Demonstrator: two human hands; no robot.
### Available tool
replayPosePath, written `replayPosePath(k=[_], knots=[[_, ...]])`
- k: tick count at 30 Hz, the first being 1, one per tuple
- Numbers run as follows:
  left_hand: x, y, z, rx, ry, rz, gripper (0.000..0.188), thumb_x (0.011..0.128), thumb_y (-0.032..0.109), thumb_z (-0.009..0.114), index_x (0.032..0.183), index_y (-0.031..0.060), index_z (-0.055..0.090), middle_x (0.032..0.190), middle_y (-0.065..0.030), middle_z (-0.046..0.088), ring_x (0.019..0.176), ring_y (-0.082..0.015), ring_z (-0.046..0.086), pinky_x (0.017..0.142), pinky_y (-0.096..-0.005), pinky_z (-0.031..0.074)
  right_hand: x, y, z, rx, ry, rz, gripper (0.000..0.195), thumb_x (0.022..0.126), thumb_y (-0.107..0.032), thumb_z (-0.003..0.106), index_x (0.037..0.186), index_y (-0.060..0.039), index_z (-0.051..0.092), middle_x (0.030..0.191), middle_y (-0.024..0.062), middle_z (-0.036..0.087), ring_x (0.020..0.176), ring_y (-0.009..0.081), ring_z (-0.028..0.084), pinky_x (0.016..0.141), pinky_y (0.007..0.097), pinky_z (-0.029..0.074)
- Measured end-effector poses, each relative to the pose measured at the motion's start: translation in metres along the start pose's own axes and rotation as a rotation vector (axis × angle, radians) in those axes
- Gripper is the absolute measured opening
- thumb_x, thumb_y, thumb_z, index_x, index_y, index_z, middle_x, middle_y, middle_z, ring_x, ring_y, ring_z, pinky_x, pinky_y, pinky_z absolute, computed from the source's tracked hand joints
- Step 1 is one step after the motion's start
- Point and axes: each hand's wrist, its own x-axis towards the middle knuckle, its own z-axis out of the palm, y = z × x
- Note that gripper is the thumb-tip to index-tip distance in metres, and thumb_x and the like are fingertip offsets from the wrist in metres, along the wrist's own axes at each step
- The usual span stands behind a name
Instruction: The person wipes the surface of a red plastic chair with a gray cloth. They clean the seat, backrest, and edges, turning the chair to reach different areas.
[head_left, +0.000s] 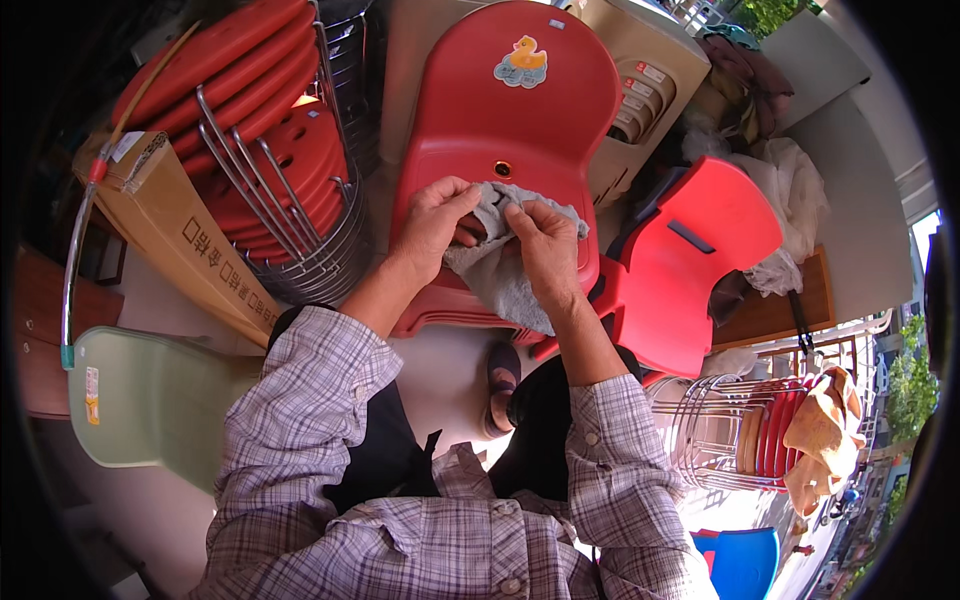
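Observation:
Both my hands hold a grey cloth (502, 277) above the seat of a red plastic chair (517, 112). My left hand (442, 217) pinches its upper left part between thumb and fingers. On the other side, my right hand (546, 244) grips it, thumb bent over the top edge. Between the two thumbs the fabric is bunched, and a small dark slit or mark shows there. The lower end of the cloth hangs down over the chair seat's front edge. A duck sticker (523, 61) is on the chair's backrest, and a round hole (502, 169) shows in the seat.
Stacked red stools (225, 97) with metal legs and a long cardboard box (180, 232) stand at left. A pale green chair (135, 405) is by my left elbow. At right are a bright red chair (690, 255), metal-legged stools (757, 435) and a blue chair (742, 562).

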Motion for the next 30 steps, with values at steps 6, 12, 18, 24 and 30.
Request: replayPosePath(k=[6,12,18,24,30], knots=[[0.006,0.011,-0.02,-0.142,0.199,0.097,0.013,0.099,0.022,0.063,0.099,0.0098,0.066,0.095,0.0006,0.068,0.091,-0.0122,0.065,0.073,-0.0283,0.051,0.014,-0.008,-0.043,0.679,0.056,0.19,0.023,0.103,-0.02,0.055,0.115,-0.0025,0.062,0.107,0.0089,0.07,0.094,0.0208,0.067,0.085,0.0384,0.055],[0.006,0.034,-0.032,-0.533,0.091,0.139,0.013,0.098,0.022,0.06,0.097,0.0101,0.063,0.101,-0.0059,0.069,0.099,-0.0191,0.064,0.093,-0.0385,0.049,0.013,-0.013,-0.065,1.14,-0.034,0.184,0.031,0.106,-0.023,0.05,0.123,0.0007,0.059,0.131,0.0147,0.065,0.128,0.0307,0.056,0.113,0.0484,0.04],[-0.007,0.018,-0.014,-0.33,0.019,0.043,0.018,0.097,0.021,0.059,0.082,0.0122,0.054,0.08,0.001,0.053,0.074,-0.0122,0.054,0.074,-0.0298,0.047,0.014,-0.014,-0.087,1.271,-0.24,-0.042,0.029,0.106,-0.021,0.05,0.126,-0.0028,0.06,0.133,0.0137,0.064,0.13,0.0301,0.055,0.117,0.0518,0.036],[-0.034,0.006,0.021,0.132,-0.312,0.004,0.05,0.095,0.039,0.07,0.127,0.003,0.058,0.078,0.0038,0.051,0.074,-0.0034,0.051,0.066,-0.0225,0.044,0.011,-0.022,-0.073,1.261,-0.115,0.024,0.028,0.105,-0.021,0.053,0.126,-0.0032,0.06,0.132,0.0114,0.064,0.127,0.029,0.057,0.115,0.0485,0.039],[-0.026,0.014,0.015,0.534,-0.44,0.132,0.041,0.085,0.031,0.08,0.109,0.0004,0.068,0.08,0.001,0.058,0.076,-0.0076,0.054,0.067,-0.0253,0.045,0.018,-0.015,-0.071,1.233,-0.052,-0.017,0.032,0.106,-0.018,0.05,0.132,-0.0013,0.057,0.138,0.0136,0.061,0.134,0.029,0.053,0.119,0.0488,0.035]])
